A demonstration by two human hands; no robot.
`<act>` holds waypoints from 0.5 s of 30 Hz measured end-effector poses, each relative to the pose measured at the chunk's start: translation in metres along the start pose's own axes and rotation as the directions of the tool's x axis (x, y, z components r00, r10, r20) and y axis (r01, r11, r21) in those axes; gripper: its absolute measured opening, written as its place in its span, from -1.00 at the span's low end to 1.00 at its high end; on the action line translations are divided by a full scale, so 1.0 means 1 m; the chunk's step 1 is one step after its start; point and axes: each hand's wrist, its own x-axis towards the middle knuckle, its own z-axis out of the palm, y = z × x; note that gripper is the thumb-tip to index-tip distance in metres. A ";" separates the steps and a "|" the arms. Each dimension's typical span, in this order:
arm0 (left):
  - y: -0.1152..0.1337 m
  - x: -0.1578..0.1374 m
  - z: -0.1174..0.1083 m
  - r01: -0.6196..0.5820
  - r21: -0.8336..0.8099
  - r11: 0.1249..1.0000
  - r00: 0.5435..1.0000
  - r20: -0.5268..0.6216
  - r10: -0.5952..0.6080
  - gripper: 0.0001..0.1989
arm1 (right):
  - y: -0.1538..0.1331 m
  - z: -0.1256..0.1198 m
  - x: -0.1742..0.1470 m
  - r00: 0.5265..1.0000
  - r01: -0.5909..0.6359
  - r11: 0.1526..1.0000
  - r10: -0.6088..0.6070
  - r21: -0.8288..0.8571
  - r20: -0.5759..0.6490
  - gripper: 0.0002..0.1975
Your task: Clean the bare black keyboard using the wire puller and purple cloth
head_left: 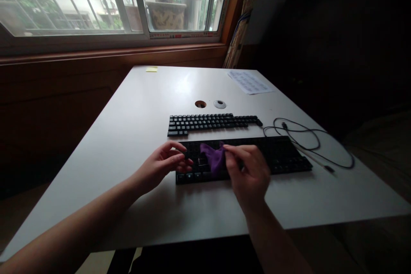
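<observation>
My right hand (248, 171) pinches a purple cloth (215, 158) between thumb and fingers. The cloth hangs over the left half of a black keyboard (272, 154), which lies flat with much of its keycap area dark and bare. My left hand (170, 160) is at the keyboard's left end, its thumb and forefinger curled close together. Whatever may be between those fingertips blends into the black behind them. Beside the cloth, a thin metal wire piece (203, 161) shows on the keyboard. Just behind it, loose keycaps (208, 122) stand in rows on the white table (154, 102).
A black cable (302, 130) loops on the right, its plug (329, 168) near the keyboard. Farther back are a cable hole (201, 104), a round grommet cover (220, 104), printed paper (250, 82) and yellow sticky notes (151, 69). A barred window (141, 4) is beyond the table.
</observation>
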 end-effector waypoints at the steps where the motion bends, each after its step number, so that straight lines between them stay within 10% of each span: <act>1: 0.000 0.000 0.000 0.005 0.007 1.000 1.000 0.000 -0.005 -0.81 | 0.005 -0.006 0.006 0.998 -0.026 0.998 0.023 -0.052 -0.059 -0.81; 10: -0.002 0.003 0.001 0.015 0.021 1.000 1.000 0.020 -0.015 -0.81 | 0.060 -0.055 0.045 0.965 -0.147 0.912 0.046 -0.383 -0.259 -0.73; 15: -0.005 0.001 -0.001 0.020 0.058 0.998 0.999 0.040 -0.022 -0.79 | 0.034 -0.026 0.034 0.968 0.103 0.991 -0.079 -0.090 0.237 -0.81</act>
